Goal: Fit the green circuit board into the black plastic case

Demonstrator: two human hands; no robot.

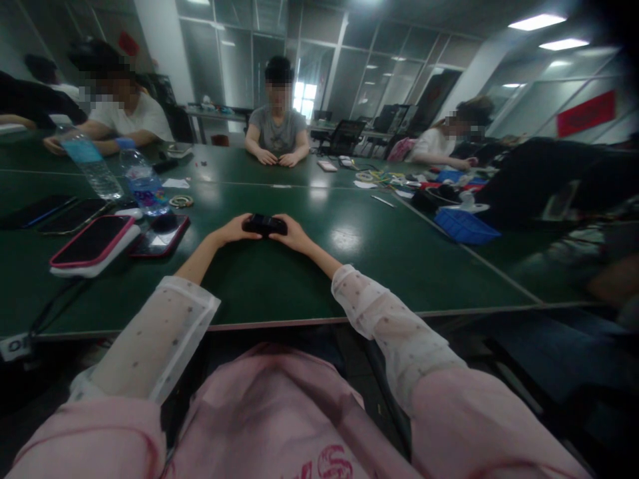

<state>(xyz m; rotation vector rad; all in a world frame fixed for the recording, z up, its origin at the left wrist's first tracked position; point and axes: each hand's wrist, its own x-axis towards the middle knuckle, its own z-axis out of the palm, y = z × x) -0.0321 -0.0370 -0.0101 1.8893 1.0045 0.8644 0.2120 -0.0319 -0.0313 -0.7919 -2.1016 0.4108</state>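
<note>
as the black object (264,226) is clamped at its ends by fingers of left hand (233,230) and right hand (294,234), at the green table (279,286), gripping is judged done, release not yet.

From here I see a pink top (269,412) — darker pink letters (333,462) on its front — and sheer white, star-speckled lower sleeves (144,332).

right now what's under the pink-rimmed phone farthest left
Under the phone, a white, flat object shows along its near and right edges. Whatever else the phone covers can't be seen.
</note>
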